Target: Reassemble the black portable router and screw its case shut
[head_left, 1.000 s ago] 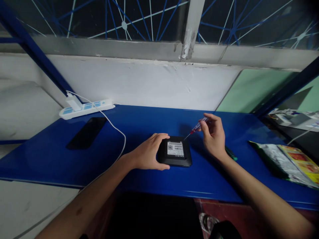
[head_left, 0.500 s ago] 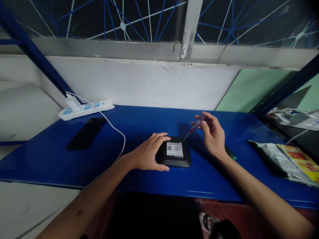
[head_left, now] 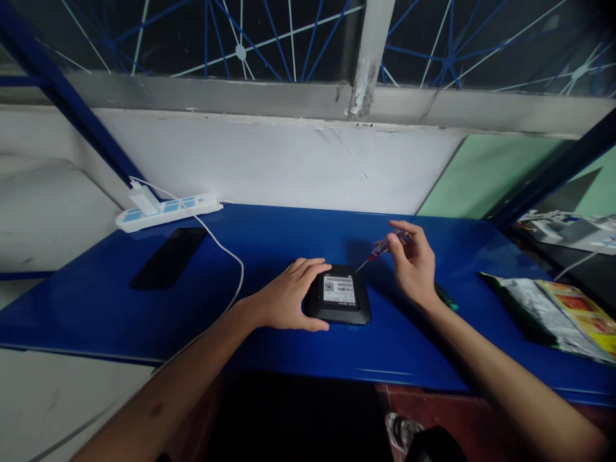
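A square black electronic device (head_left: 337, 314) with a white printed label (head_left: 339, 292) lies flat on the blue table. My left hand (head_left: 289, 295) grips its left side, fingers at the far edge and thumb at the near one. In my right hand (head_left: 412, 260) is a screwdriver (head_left: 384, 248) with a clear purplish handle and a red collar, held between thumb and fingers. Its thin shaft slants down to the left, and the tip meets the device near the far right corner. Whether it sits in a screw is too small to tell.
A black phone-like slab (head_left: 169, 258) and a white power strip (head_left: 171, 212) with a plugged-in charger and cable (head_left: 230, 251) are on the left. Behind my right wrist lies a dark green object (head_left: 446, 297). A shiny food packet (head_left: 553, 314) lies far right.
The screwdriver's handle has tilted lower and to the right in my right hand, with the tip at the same corner. My left hand and the device keep their places.
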`<state>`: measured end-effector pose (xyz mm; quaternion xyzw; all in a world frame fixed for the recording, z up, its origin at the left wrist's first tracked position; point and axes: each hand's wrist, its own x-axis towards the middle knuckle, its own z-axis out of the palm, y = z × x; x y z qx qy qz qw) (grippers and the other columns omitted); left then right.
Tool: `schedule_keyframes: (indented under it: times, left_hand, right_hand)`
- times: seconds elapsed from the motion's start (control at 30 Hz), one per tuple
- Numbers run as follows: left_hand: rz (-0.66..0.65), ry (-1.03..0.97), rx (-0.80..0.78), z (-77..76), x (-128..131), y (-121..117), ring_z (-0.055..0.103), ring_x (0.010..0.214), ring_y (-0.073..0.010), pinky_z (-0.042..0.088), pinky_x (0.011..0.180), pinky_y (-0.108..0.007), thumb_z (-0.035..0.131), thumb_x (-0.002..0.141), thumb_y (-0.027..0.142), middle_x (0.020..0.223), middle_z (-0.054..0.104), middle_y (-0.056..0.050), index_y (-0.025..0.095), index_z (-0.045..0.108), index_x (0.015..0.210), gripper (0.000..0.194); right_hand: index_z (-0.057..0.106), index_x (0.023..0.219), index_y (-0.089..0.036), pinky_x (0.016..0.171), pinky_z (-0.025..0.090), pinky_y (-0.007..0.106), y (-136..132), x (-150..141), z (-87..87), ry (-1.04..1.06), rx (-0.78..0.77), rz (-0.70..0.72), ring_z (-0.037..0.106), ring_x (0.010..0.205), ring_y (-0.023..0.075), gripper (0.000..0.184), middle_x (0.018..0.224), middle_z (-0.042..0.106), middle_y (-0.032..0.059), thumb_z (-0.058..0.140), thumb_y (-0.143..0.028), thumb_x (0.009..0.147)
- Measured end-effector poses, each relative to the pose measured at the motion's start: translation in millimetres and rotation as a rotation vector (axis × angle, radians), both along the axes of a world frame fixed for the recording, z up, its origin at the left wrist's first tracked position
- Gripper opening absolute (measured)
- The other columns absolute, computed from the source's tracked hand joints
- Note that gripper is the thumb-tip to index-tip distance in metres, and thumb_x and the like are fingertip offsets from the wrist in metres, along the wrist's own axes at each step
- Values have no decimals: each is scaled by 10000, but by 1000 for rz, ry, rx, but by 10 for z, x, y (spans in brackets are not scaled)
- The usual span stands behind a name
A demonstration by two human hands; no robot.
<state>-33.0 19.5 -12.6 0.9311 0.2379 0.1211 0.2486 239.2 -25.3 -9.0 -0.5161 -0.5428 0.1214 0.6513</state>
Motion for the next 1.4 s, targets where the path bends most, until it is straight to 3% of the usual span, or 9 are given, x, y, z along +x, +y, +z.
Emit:
schedule_keyframes:
  times: [0.2,0.3,0.47,0.77,1.17,1.27,1.4]
  left_hand:
    - [-1,4,9,-15,2,7,324,1458,-433,306,1184,-659,820,653,640,1587,357,-178,207,318,1534,1102]
    - [-2,8,4,-17,5,8,328,1452,-430,311,1183,-653,820,651,637,1585,357,-180,200,307,1538,1113]
    - [-4,-17,-8,-23,4,8,341,1437,-434,316,1178,-654,828,642,621,1572,367,-177,208,309,1538,1115]
    - [-16,-31,-4,0,5,8,352,1430,-432,328,1167,-645,829,653,635,1567,382,-166,233,324,1529,1088]
    - [-14,0,-5,8,-10,-15,309,1463,-438,312,1170,-667,814,681,616,1613,320,-182,215,313,1541,1073]
    - [-13,-1,-4,5,-8,-12,297,1468,-457,300,1163,-696,810,669,632,1617,314,-186,227,316,1542,1082]
    - [-7,15,-23,-5,-10,-3,286,1475,-462,289,1170,-697,809,667,641,1620,311,-192,218,321,1544,1089]
  right_hand:
    - [581,1369,-300,840,661,432,-12,-18,-18,92,-22,114,773,926,208,385,1236,694,77,541,-360,991]
    - [566,1382,-297,850,652,425,5,-6,-44,61,4,75,759,901,196,429,1143,707,54,609,-351,958]
    - [655,1184,-269,758,621,352,45,37,-62,-14,37,-32,682,755,152,332,883,664,-1,728,-371,876]
    - [581,1303,-285,732,648,369,1,-17,-25,17,-16,85,735,796,167,355,1103,702,61,589,-404,968]
    - [576,1341,-307,776,664,405,-5,-10,-22,39,-32,84,769,864,194,356,1232,701,74,526,-354,991]
    - [586,1331,-294,799,663,422,-4,-4,-22,48,-33,82,758,839,187,352,1199,699,72,526,-357,990]
    - [599,1305,-282,762,638,377,14,10,-33,-6,1,15,696,756,160,385,943,669,16,646,-363,932]
